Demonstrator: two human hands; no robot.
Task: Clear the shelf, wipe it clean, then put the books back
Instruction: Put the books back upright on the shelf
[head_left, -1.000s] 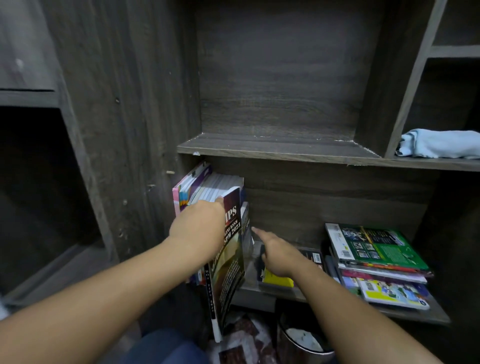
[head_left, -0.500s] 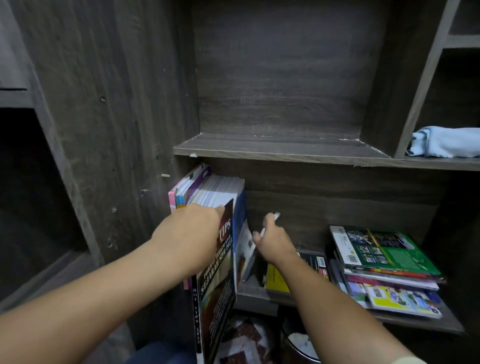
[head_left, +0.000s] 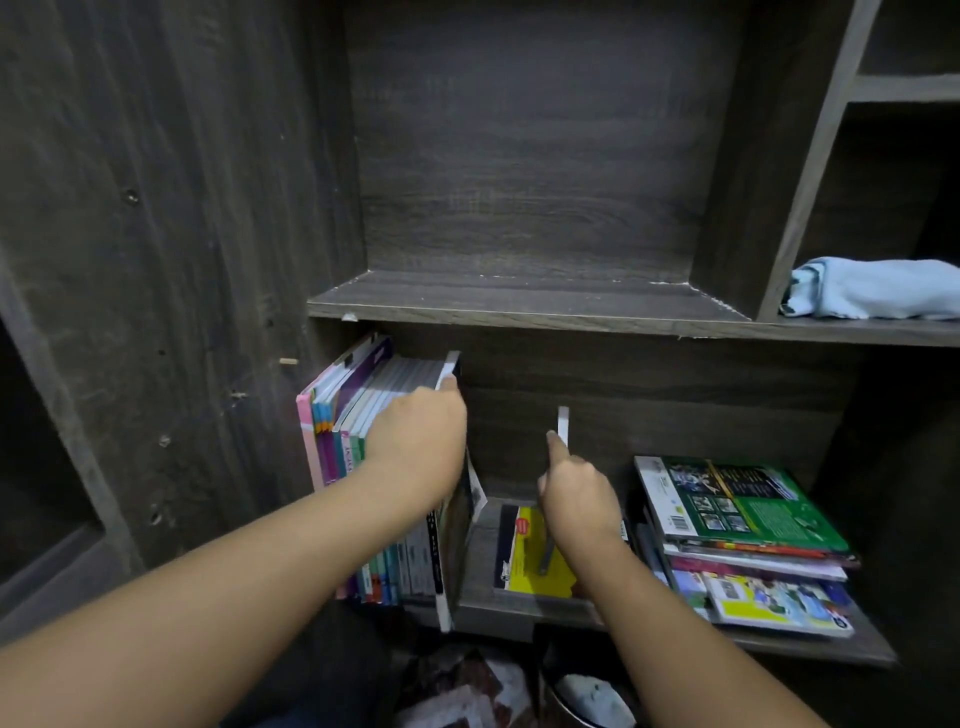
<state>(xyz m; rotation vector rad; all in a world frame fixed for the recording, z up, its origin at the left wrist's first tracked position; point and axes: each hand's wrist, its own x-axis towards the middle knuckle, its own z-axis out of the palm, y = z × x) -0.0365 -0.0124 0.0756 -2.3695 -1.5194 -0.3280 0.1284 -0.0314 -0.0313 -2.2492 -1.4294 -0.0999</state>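
1. My left hand (head_left: 415, 447) sits on top of the row of books (head_left: 358, 410) that stands upright at the left end of the lower shelf (head_left: 480, 561), hard against the left wall of the unit.
2. Its fingers curl over the top edge of the dark book (head_left: 454, 540), the outermost one at the right end of that row, and grip it. The dark book tilts a little, with its bottom corner out past the front edge of the shelf.
3. My right hand (head_left: 576, 499) is near the middle of the same shelf, well apart from the left one.
4. It holds a thin book (head_left: 563, 426) upright and edge-on to me. My index finger lies straight up along it and the other fingers are closed round its lower part.
5. Under my right hand a yellow book (head_left: 527, 561) lies flat on the shelf, close to the front edge.
6. At the right end of the lower shelf a stack of books (head_left: 753, 566) lies flat, with a green book (head_left: 743, 504) on top. The lowest ones overhang the front edge.
7. The upper shelf (head_left: 519, 301) runs just above the row. In the compartment to the right of its divider lies a folded blue cloth (head_left: 878, 288).
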